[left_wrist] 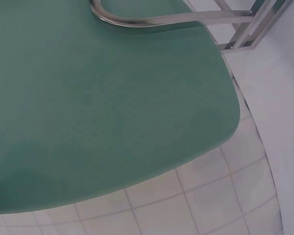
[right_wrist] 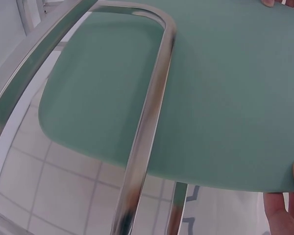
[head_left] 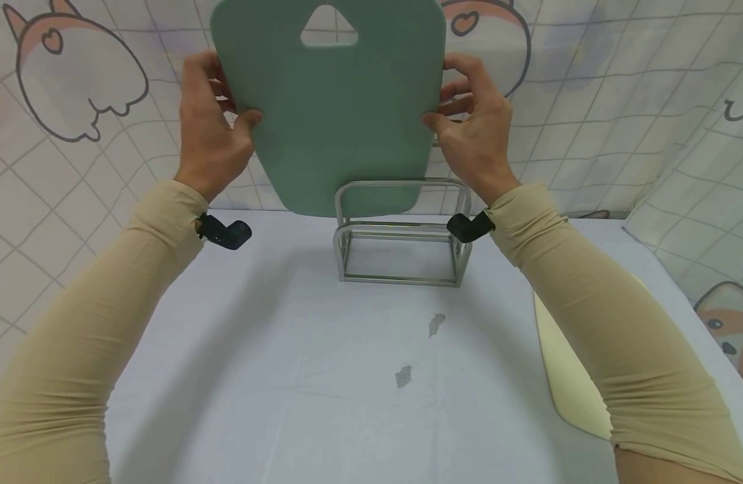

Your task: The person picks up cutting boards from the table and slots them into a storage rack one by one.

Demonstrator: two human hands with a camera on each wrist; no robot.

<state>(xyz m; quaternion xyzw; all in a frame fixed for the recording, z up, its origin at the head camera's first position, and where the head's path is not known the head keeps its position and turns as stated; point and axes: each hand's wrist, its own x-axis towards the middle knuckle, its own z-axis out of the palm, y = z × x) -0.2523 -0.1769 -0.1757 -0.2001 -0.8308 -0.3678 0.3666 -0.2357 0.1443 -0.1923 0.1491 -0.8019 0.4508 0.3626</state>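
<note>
A green cutting board (head_left: 341, 114) with a triangular hole near its top stands upright in the head view. My left hand (head_left: 216, 128) grips its left edge, thumb on the near face and fingers behind. On the opposite edge my right hand (head_left: 474, 121) holds it the same way. The board's lower end overlaps a metal wire rack (head_left: 401, 279) on the table, behind the rack's front bars. Its lower left corner sticks out past the rack's left side. In the right wrist view, a rack bar (right_wrist: 149, 112) crosses in front of the board (right_wrist: 225, 98).
A pale yellow board (head_left: 567, 376) lies on the white table (head_left: 298, 403) at the right, partly hidden by my right sleeve (head_left: 613, 323). Behind the table hangs a tile-patterned cloth (head_left: 589, 114) with cartoon animals. Two grey patches mark the tabletop.
</note>
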